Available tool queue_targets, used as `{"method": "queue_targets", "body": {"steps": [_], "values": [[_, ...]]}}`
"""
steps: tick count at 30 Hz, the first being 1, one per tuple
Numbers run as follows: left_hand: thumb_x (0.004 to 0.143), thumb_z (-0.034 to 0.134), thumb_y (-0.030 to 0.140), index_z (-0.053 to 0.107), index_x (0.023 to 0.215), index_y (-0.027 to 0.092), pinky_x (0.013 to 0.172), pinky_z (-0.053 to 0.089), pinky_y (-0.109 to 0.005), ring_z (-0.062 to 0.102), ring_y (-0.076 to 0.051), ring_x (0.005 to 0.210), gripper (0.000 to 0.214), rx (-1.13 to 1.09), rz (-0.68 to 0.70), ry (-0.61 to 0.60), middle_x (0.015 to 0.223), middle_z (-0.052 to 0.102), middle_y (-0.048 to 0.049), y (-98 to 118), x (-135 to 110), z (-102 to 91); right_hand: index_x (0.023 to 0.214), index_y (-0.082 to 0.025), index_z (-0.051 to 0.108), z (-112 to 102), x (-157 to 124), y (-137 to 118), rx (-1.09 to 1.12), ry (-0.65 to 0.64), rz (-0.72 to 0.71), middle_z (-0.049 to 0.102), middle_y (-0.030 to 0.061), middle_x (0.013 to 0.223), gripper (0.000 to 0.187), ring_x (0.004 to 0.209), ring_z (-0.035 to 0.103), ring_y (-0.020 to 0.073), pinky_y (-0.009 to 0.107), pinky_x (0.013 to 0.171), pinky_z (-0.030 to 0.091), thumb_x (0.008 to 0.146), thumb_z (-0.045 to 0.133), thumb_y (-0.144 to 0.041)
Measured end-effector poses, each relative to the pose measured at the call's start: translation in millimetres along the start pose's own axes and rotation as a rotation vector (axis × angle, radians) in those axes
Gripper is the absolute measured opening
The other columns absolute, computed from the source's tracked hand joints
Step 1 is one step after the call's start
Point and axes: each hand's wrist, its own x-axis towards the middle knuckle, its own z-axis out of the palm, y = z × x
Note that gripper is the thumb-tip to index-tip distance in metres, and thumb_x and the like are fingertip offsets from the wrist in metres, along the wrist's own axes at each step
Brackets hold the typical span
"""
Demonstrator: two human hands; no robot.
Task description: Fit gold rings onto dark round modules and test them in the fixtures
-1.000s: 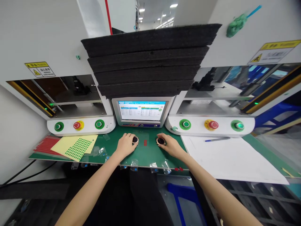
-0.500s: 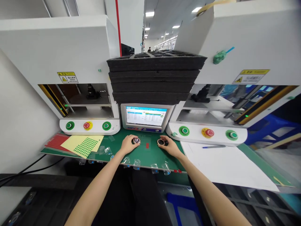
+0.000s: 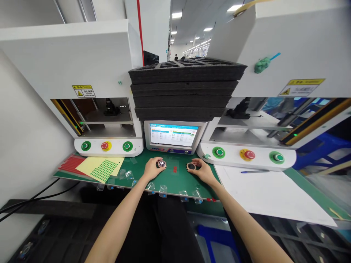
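My left hand (image 3: 151, 169) rests on the green mat (image 3: 175, 179), its fingers closed round a small round black part (image 3: 161, 164) with a pale patterned face. My right hand (image 3: 202, 171) lies a little to the right and grips a second round part (image 3: 191, 166) with a tan ring. Between the two parts a small red mark (image 3: 175, 169) sits on the mat. Both hands are just in front of a monitor (image 3: 173, 135) showing a table of data.
Two white machines flank the monitor, each with green buttons (image 3: 127, 146) and a red stop button (image 3: 249, 154). Black foam trays (image 3: 186, 87) are stacked above the screen. A yellow sheet of green dots (image 3: 101, 169) lies left; white paper (image 3: 268, 190) and a pen (image 3: 255, 171) lie right. Small clear bags (image 3: 162, 190) hang along the mat's front edge.
The view tilted up and pulled back over the second. Both hands stayed on the round parts; the left part's pale face now shows more plainly.
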Motion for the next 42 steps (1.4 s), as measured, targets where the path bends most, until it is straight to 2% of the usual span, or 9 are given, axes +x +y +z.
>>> {"method": "queue_targets", "body": {"steps": [8, 17, 26, 33, 37, 42], "values": [[0.090, 0.062, 0.035, 0.059, 0.115, 0.015, 0.090, 0.050, -0.044, 0.059, -0.023, 0.104, 0.032, -0.017, 0.014, -0.013, 0.110, 0.062, -0.0079, -1.3, 0.6, 1.3, 0.112, -0.015, 0.060, 4.7, 1.0, 2.9, -0.027, 0.008, 0.000, 0.065, 0.0051, 0.102, 0.029, 0.088, 0.065, 0.0171, 0.038, 0.081, 0.055, 0.092, 0.060, -0.036], [0.089, 0.062, 0.037, 0.060, 0.108, 0.015, 0.087, 0.049, -0.041, 0.059, -0.022, 0.099, 0.028, -0.020, 0.021, -0.022, 0.105, 0.062, -0.0067, -2.3, 1.1, 1.1, 0.117, -0.016, 0.059, 5.3, 0.3, 6.2, -0.062, 0.012, -0.015, 0.064, 0.0069, 0.111, 0.031, 0.096, 0.063, 0.0194, 0.041, 0.086, 0.054, 0.092, 0.060, -0.035], [0.090, 0.061, 0.036, 0.061, 0.104, 0.015, 0.086, 0.050, -0.041, 0.059, -0.020, 0.096, 0.025, -0.005, 0.026, -0.016, 0.102, 0.062, -0.0061, 8.1, -2.8, -8.4, 0.114, -0.015, 0.060, 6.6, -0.7, -7.7, -0.077, 0.038, -0.018, 0.064, 0.0066, 0.109, 0.029, 0.093, 0.064, 0.0183, 0.040, 0.083, 0.055, 0.093, 0.060, -0.035], [0.088, 0.063, 0.034, 0.062, 0.103, 0.016, 0.088, 0.048, -0.041, 0.059, -0.021, 0.097, 0.024, -0.041, 0.019, -0.022, 0.099, 0.063, -0.0052, 10.5, -5.0, -12.1, 0.111, -0.015, 0.060, 6.2, -4.7, -7.5, -0.067, 0.036, -0.028, 0.065, 0.0054, 0.103, 0.029, 0.093, 0.064, 0.0187, 0.042, 0.087, 0.053, 0.091, 0.061, -0.037], [0.086, 0.065, 0.033, 0.064, 0.100, 0.017, 0.087, 0.047, -0.040, 0.058, -0.021, 0.097, 0.021, -0.075, 0.017, -0.034, 0.096, 0.063, -0.0043, 12.0, -5.9, -14.5, 0.108, -0.015, 0.060, 6.6, -5.7, -7.5, -0.062, 0.033, -0.031, 0.066, 0.0052, 0.100, 0.032, 0.091, 0.065, 0.0190, 0.042, 0.087, 0.052, 0.087, 0.064, -0.039], [0.086, 0.065, 0.030, 0.065, 0.098, 0.018, 0.087, 0.046, -0.039, 0.057, -0.021, 0.098, 0.017, -0.090, 0.043, -0.048, 0.096, 0.065, -0.0042, 12.0, -8.0, -16.0, 0.108, -0.017, 0.057, 6.7, -6.7, -7.0, -0.055, 0.050, -0.032, 0.068, 0.0067, 0.097, 0.046, 0.089, 0.067, 0.0216, 0.041, 0.086, 0.053, 0.072, 0.070, -0.042]]}}
